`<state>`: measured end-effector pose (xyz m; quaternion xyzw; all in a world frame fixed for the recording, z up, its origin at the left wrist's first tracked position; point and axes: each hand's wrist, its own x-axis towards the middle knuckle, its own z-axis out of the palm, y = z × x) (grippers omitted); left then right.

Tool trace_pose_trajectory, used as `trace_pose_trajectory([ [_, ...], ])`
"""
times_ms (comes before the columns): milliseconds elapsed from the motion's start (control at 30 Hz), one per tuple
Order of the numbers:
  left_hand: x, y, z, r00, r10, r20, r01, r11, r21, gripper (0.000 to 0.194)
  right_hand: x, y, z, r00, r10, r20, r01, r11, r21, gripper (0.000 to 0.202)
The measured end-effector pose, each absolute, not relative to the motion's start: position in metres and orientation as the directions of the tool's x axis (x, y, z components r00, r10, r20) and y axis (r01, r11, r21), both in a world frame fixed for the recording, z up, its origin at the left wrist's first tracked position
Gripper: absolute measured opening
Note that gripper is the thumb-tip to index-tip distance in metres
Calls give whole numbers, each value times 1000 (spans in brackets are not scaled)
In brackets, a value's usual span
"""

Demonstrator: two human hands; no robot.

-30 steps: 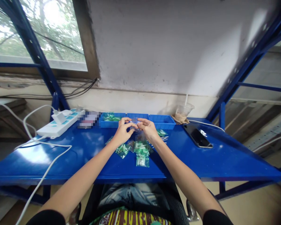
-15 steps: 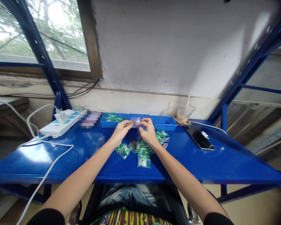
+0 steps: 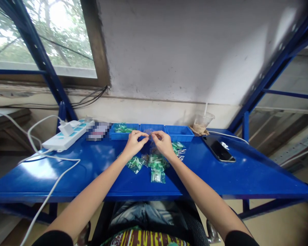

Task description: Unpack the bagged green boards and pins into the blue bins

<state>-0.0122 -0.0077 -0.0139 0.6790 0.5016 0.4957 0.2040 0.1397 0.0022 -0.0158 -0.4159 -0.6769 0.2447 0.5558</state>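
From where I stand, the grey wall [image 3: 182, 54] fills the background, with a window [image 3: 64, 37] cut off at the upper left. Below it spreads the blue table [image 3: 248, 177], its back legs rising as slanted posts. A white power strip [image 3: 64, 138] lies at the left, its cable trailing over the front edge, well apart from the hands. Three blue trays line the back; the left one [image 3: 125, 136] holds green packets, and the hands partly cover the middle one. The phone [image 3: 218, 149] and a plastic cup [image 3: 202, 122] with a straw sit to the right, and pixel blocks mask something beside the left tray. Both the left hand [image 3: 135, 143] and the right hand [image 3: 162, 142] are closed in thumb-and-finger pinches, nearly meeting at a small clear bag [image 3: 148, 131] before the middle tray; its contents I can't make out. Green-and-clear packets [image 3: 157, 166] lie heaped nearer the person, partly behind the right wrist. Beside that wrist, thin pale sticks [image 3: 181, 154] poke out, too small to identify.
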Motion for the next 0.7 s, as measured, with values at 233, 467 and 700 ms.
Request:
trace_pose_trajectory([
  [233, -16, 0, -15, -2, 997, 78, 87, -78, 993, 37, 138, -5, -15, -226, 662, 714, 418, 728, -542, 22],
  [467, -18, -1, -18, 27, 829, 558, 439, -512, 739, 17, 144, 4, -10, -90, 955, 281, 314, 295, -902, 39],
  [700, -10, -9, -19, 298, 700, 649, 668, -639, 381, 18, 151, 10, -7, 50, 990, 130, 68, 126, -990, 26],
])
